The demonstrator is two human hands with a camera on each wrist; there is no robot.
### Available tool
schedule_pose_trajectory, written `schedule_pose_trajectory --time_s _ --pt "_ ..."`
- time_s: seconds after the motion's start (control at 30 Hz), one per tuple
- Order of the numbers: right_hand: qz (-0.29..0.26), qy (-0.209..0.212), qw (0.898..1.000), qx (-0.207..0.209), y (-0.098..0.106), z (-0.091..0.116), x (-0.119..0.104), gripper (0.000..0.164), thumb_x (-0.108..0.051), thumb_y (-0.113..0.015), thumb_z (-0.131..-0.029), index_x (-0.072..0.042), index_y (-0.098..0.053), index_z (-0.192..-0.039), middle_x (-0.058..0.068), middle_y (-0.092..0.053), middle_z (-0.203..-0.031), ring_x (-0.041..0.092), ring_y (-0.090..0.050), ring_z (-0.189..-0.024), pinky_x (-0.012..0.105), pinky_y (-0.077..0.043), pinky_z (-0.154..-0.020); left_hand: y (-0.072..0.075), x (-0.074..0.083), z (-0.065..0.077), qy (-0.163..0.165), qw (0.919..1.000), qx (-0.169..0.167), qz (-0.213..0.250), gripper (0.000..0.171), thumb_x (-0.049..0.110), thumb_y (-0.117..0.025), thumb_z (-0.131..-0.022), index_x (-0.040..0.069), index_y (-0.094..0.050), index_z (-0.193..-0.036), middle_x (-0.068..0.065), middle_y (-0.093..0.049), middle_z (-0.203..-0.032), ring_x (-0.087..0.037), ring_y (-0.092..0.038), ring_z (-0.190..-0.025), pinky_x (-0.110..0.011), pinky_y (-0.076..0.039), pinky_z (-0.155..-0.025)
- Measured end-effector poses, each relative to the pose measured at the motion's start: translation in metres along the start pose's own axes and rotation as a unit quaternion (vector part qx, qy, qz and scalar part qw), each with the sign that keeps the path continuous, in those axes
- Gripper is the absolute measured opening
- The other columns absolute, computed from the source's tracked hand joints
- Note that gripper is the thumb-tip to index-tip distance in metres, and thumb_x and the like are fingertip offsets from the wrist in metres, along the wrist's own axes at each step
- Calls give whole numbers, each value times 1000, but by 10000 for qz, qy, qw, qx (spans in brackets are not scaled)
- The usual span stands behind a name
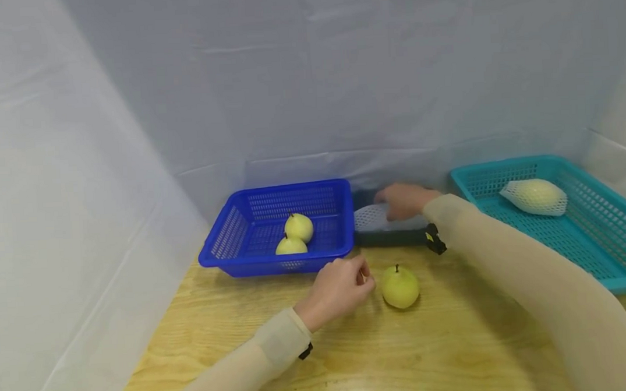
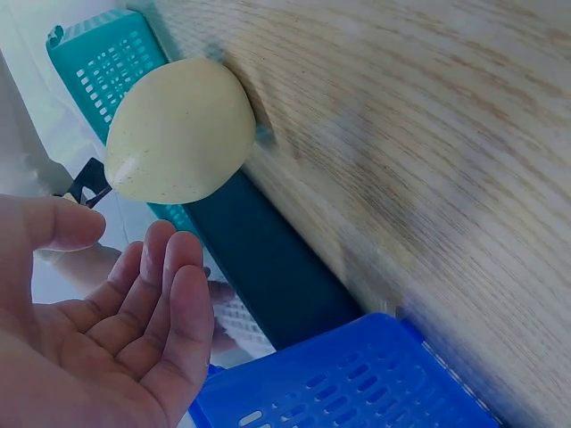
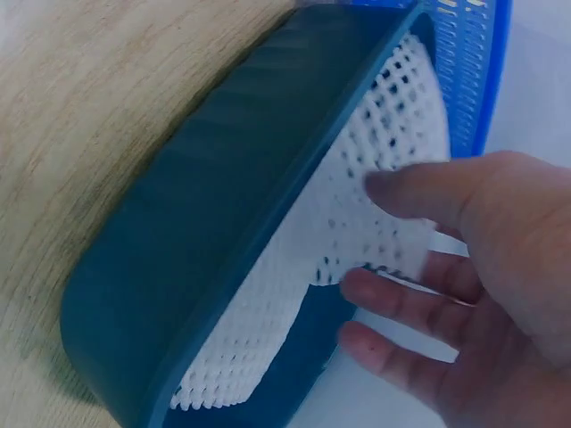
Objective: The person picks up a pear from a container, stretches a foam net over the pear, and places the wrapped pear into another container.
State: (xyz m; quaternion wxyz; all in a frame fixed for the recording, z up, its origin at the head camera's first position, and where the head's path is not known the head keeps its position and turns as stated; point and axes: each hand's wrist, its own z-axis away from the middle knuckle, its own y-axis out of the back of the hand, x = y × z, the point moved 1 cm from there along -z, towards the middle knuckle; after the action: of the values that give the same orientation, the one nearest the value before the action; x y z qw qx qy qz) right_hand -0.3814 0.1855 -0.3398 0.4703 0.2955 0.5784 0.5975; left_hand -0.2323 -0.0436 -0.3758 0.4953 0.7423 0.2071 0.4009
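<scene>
My left hand (image 1: 340, 284) hovers in front of the blue basket with its fingers loosely curved and nothing in them. Just right of it, a yellow-green pear (image 1: 400, 287) stands on the table, stem up. My right hand (image 1: 405, 200) reaches into a dark green box (image 1: 390, 239) that holds white foam net sleeves (image 1: 370, 217). In the right wrist view the thumb (image 3: 401, 192) lies on the front of a foam net sleeve (image 3: 379, 134) while the index finger passes partly behind it, pinching it. Two other fingers stick out below.
Two bare pears (image 1: 299, 227) lie in the blue basket (image 1: 276, 266) at the left. A teal basket (image 1: 616, 281) at the right holds a pear in a foam net (image 1: 538, 197). White sheeting (image 1: 308, 90) hangs behind the wooden table (image 1: 404, 355).
</scene>
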Motion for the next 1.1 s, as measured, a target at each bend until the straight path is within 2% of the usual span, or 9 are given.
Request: schedule_pose_trajectory --time_s 0.07,0.17,0.3,0.4,0.57,0.73,0.83,0.97,1.1 --pt "112 50 9998 151 -1 0 0 49 -3 -59 -90 -7 -58 -139 15 -60 -139 37 -56 -129 54 -47 -105 0 0 0 6 10000 22 -22 10 25 -64 -92 15 -66 -90 9 -59 -70 -6 -53 -56 -22 -43 -52" --pt "319 225 9979 520 -1 2 4 32 -3 -53 -93 -6 -67 -122 13 -70 -118 33 -66 -108 51 -55 -93 1 0 1 20 10000 44 -24 10 25 -64 -92 15 -66 -90 8 -59 -70 -6 -53 -56 -23 -43 -52" --pt "415 366 9935 992 0 8 11 17 -9 -53 -98 -8 -68 -106 6 -71 -97 24 -67 -86 44 -58 -78 0 0 1 18 10000 24 -4 9 25 -64 -92 16 -66 -90 8 -59 -71 -6 -53 -56 -23 -44 -52" --pt "254 276 9924 1176 2 17 14 18 -11 -53 -100 -8 -68 -108 5 -70 -95 22 -66 -83 43 -57 -76 0 0 1 20 10000 21 9 9 25 -64 -92 16 -66 -90 8 -60 -71 -6 -53 -57 -23 -44 -53" --pt "10 75 9884 1519 8 33 12 27 -14 -52 -101 -6 -66 -122 7 -70 -96 19 -62 -77 44 -55 -76 -1 0 1 22 9999 100 5 9 25 -65 -91 16 -66 -89 8 -60 -70 -6 -53 -57 -22 -44 -53" --pt "-241 -30 9826 1844 11 48 13 36 -16 -52 -102 -5 -60 -134 13 -71 -108 21 -64 -81 51 -55 -86 -1 -1 1 42 9999 50 92 9 26 -64 -92 17 -66 -90 9 -59 -71 -6 -54 -58 -22 -44 -54" --pt "-518 -35 9784 2002 14 61 9 39 -16 -54 -102 -3 -57 -138 19 -67 -123 31 -67 -99 56 -52 -94 -1 -2 0 65 9999 62 119 10 27 -64 -92 17 -65 -89 9 -59 -71 -6 -54 -58 -22 -44 -54" --pt "-921 70 9712 2196 18 81 0 39 -15 -56 -101 0 -57 -138 23 -60 -136 40 -59 -122 59 -48 -100 1 -4 -1 122 9996 142 197 9 27 -64 -92 18 -64 -90 9 -59 -72 -8 -54 -60 -24 -44 -55" --pt "-1298 309 9615 2402 21 100 -10 36 -12 -57 -101 -1 -60 -135 22 -63 -131 38 -63 -114 57 -51 -94 3 -5 -3 180 9988 201 419 10 26 -63 -92 17 -65 -95 8 -60 -76 -10 -55 -64 -25 -46 -58"
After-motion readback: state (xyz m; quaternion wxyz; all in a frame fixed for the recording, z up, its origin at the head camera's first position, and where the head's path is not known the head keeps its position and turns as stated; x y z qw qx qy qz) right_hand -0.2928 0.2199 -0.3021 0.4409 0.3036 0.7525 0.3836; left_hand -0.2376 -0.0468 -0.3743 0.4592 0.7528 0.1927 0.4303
